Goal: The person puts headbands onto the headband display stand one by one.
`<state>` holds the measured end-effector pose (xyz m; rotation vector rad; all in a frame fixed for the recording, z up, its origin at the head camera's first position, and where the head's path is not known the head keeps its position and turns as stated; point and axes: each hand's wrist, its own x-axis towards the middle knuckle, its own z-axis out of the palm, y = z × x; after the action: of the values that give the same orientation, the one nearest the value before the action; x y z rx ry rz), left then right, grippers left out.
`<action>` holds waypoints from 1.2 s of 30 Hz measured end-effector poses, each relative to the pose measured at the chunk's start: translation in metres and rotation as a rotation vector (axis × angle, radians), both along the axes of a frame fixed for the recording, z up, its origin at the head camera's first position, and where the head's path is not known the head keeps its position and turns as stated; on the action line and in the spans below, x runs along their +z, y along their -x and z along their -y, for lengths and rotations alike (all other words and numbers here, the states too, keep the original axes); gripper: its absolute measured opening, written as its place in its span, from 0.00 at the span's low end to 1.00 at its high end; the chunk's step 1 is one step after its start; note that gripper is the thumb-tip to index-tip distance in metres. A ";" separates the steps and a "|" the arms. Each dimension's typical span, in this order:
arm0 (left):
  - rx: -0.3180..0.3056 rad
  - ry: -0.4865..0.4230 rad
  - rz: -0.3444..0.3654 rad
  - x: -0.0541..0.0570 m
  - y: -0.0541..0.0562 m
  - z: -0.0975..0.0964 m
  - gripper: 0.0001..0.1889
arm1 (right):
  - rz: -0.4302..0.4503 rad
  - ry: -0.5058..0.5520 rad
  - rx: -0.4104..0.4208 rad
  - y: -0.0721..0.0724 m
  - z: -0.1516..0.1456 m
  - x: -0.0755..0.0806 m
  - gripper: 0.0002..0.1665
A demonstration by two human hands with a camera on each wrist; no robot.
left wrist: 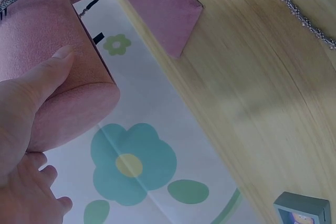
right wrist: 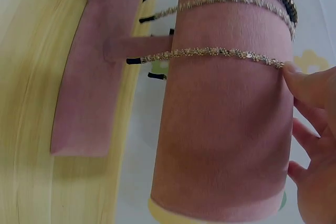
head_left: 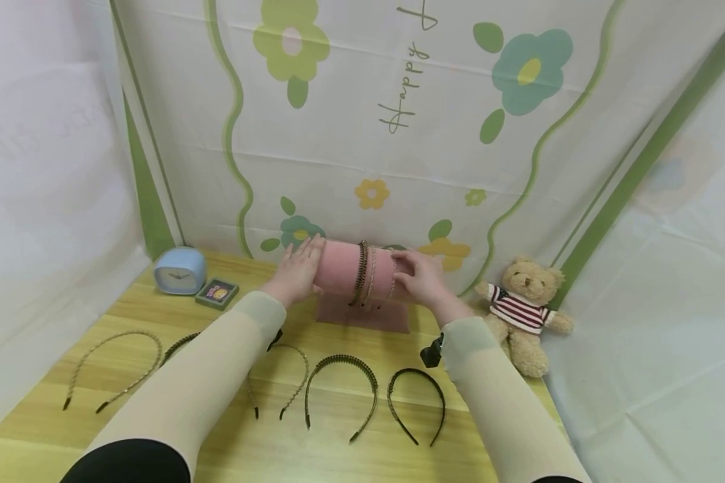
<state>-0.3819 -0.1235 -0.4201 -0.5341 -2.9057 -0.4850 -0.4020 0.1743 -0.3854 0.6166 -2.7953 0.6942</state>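
The left hand [head_left: 299,270] is spreading over the left end of a pink velvety cylinder [head_left: 338,263], its flat base [head_left: 338,313] standing near the rear edge of the wood-grain tabletop [head_left: 399,463]. The right hand [head_left: 421,276] is resting its thumb on a thin, glittering headband [right wrist: 210,52], rightmost of 3 arching over the cylinder; I cannot tell whether it is pinching.

The stand [right wrist: 223,114] looks matt and velvety, the table [head_left: 284,456] smooth wood.
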 end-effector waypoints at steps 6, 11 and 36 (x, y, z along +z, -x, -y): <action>0.000 -0.001 0.001 -0.001 0.001 0.000 0.62 | -0.063 -0.135 -0.043 -0.004 0.011 0.003 0.26; 0.005 0.004 0.001 -0.002 0.002 0.001 0.62 | -0.030 -0.133 -0.048 -0.005 0.019 0.004 0.26; 0.002 -0.011 0.015 0.000 -0.001 0.000 0.63 | 0.117 0.094 0.014 -0.004 0.032 0.000 0.28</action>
<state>-0.3807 -0.1232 -0.4198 -0.5278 -2.9156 -0.5069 -0.3983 0.1427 -0.3853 0.5974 -2.8469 0.8861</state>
